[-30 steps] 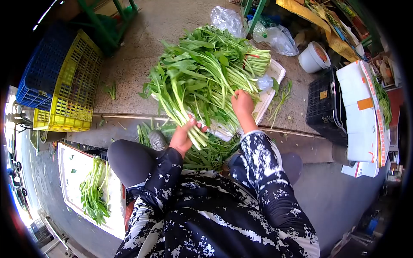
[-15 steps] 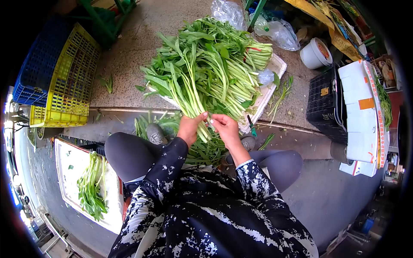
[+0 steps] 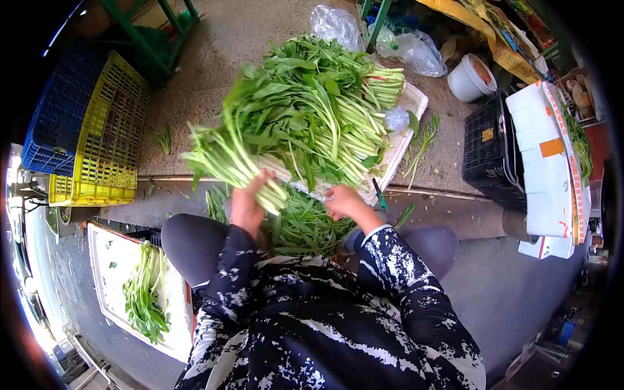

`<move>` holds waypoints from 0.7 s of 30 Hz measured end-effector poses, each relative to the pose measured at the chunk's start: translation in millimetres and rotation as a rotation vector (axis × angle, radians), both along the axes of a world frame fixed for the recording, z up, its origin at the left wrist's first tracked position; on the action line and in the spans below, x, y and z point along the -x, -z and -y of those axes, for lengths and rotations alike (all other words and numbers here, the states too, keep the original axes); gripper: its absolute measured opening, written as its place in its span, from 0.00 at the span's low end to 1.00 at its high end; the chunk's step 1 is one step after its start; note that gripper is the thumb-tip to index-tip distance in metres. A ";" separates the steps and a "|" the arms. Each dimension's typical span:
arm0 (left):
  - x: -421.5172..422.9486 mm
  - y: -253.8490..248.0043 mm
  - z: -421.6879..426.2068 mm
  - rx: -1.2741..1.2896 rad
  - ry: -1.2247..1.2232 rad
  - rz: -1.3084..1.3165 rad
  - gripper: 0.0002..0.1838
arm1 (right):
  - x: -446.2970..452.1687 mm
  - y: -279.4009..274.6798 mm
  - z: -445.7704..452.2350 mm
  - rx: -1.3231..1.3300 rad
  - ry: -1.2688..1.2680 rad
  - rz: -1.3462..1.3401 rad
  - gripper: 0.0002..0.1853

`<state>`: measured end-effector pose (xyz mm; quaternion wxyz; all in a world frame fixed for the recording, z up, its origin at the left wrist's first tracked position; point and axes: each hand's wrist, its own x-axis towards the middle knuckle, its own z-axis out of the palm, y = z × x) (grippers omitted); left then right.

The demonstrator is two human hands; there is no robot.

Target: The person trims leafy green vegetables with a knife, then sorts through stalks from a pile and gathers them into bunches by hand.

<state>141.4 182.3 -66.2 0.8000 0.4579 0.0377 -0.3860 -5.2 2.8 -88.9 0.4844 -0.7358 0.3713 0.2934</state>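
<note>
My left hand (image 3: 249, 205) is closed round the stems of a bunch of water spinach (image 3: 227, 153), whose leafy end points up and left and is blurred. To its right, my right hand (image 3: 346, 203) is apart from the bunch, fingers pinched together; what they hold, if anything, is too small to make out. In front of both hands, a large pile of water spinach (image 3: 325, 110) lies on a white foam tray (image 3: 398, 153), with a red band round some stems at the right. More loose greens (image 3: 305, 227) lie between my knees, below the hands.
A green-handled tool (image 3: 379, 195) leans at the tray's near right corner. Yellow (image 3: 110, 123) and blue crates stand left. A foam box lid (image 3: 117, 292) with a few greens lies lower left. A white bucket (image 3: 472, 78), black crate (image 3: 487, 156) and foam box (image 3: 539, 162) stand right.
My left hand has moved left and down with the bunch, swinging its leaves left, off the pile. My right hand has separated from the left and sits slightly lower and to the right.
</note>
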 end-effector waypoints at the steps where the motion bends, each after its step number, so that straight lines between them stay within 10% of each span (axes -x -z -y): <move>1: 0.4 -18.1 -0.5 0.098 -0.025 -0.012 0.22 | -6.1 1.6 5.5 0.220 0.106 0.113 0.15; 7: 6.4 -40.5 4.9 0.318 -0.046 -0.051 0.26 | -55.5 14.6 54.7 0.703 0.430 0.360 0.18; 21: 37.2 29.2 47.8 -0.050 0.171 -0.077 0.14 | -7.7 -6.8 -45.2 0.293 0.405 0.833 0.09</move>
